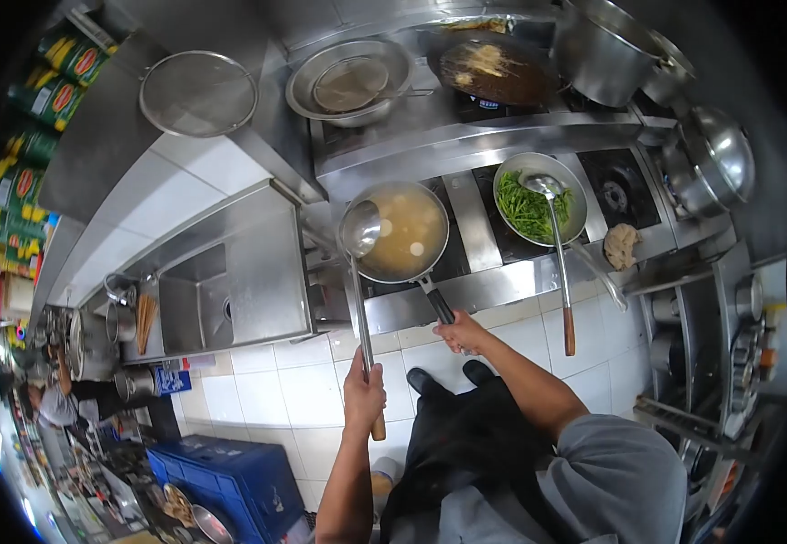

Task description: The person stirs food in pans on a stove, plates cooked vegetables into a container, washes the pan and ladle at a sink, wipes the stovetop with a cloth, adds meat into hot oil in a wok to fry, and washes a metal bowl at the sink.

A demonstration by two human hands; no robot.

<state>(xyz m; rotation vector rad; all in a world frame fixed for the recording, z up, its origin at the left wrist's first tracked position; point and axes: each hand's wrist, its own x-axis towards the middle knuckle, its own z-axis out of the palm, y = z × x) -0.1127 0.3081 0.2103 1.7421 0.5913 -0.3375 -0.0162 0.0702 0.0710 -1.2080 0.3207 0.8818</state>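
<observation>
My left hand (363, 396) is wrapped round the long handle of a ladle (360, 228). The ladle's round bowl hangs over the left side of a pan of cloudy broth (398, 247) with pale round pieces in it; whether it touches the liquid I cannot tell. Around the black handle of that same pan, my right hand (463, 334) is closed. To the right, a second pan (508, 165) on the stove holds green vegetables (525, 210). Another ladle (561, 263) with a wooden grip rests in it, its handle reaching out over the stove's front edge.
Behind stand a dark wok (538, 86), a strainer in a metal bowl (298, 86) and a tall pot (597, 59). A crumpled cloth (622, 247) lies at the stove's right front. Left are a sink (195, 304) and a blue crate (230, 471). Another person (58, 399) is far left.
</observation>
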